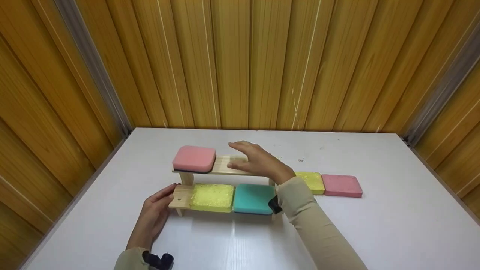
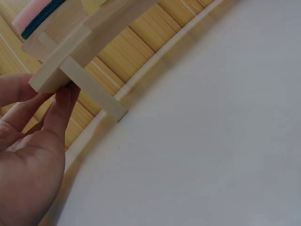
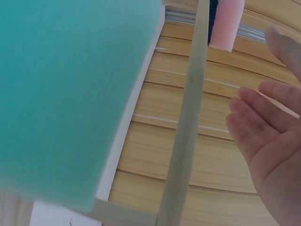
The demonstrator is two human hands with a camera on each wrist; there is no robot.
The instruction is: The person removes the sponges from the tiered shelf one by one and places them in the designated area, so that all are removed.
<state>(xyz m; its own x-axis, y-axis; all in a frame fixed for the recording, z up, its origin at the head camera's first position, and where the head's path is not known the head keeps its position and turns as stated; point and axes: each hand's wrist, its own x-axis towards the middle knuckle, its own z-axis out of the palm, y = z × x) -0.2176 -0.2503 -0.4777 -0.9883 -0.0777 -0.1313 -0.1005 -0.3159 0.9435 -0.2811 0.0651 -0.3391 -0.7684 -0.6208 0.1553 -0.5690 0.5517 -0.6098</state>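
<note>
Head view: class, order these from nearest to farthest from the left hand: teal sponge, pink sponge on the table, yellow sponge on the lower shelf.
1. Yellow sponge, middle of the lower shelf.
2. Teal sponge, right side of that shelf.
3. Pink sponge, on the table, far right.

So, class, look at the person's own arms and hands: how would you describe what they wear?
The left hand and right hand wear no gloves. The left sleeve and right sleeve are long, plain and beige. A small black device sits at each wrist, left and right. No cables show.
</note>
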